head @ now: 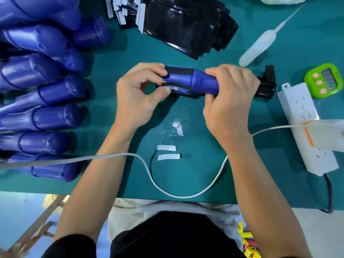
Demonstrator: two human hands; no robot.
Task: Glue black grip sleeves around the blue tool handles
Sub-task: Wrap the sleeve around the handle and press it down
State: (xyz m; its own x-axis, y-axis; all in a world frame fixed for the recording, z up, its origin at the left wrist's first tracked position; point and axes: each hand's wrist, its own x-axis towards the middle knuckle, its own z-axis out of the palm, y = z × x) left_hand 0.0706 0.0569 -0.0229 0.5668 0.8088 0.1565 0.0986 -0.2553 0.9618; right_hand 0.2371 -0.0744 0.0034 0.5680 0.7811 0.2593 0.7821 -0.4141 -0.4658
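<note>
In the head view, a blue tool handle lies level across the middle of the frame, held just above the green table by both hands. Its right end is a black part that sticks out past the right hand.

The left hand pinches the black grip sleeve at the handle's left end. Its fingers are curled onto the upper band and its thumb presses the lower flap, with bare blue showing between the two edges. The lower flap carries a blue-and-white label. It appears to read "PRO TAPE", though the thumb hides part of it.

The right hand is wrapped round the middle of the handle, fingers over the top and thumb beneath.

A pile of bare blue handles fills the left edge of the frame. A fanned stack of black sleeves with pale strips lies at upper centre. In the upper right lies a translucent squeeze bottle with a long thin nozzle. Below it, at the right edge, are a green timer with pink buttons and an unreadable display, and a white power strip.

Below the hands lie three white backing strips, one of them curled. A white cable loops round them.
</note>
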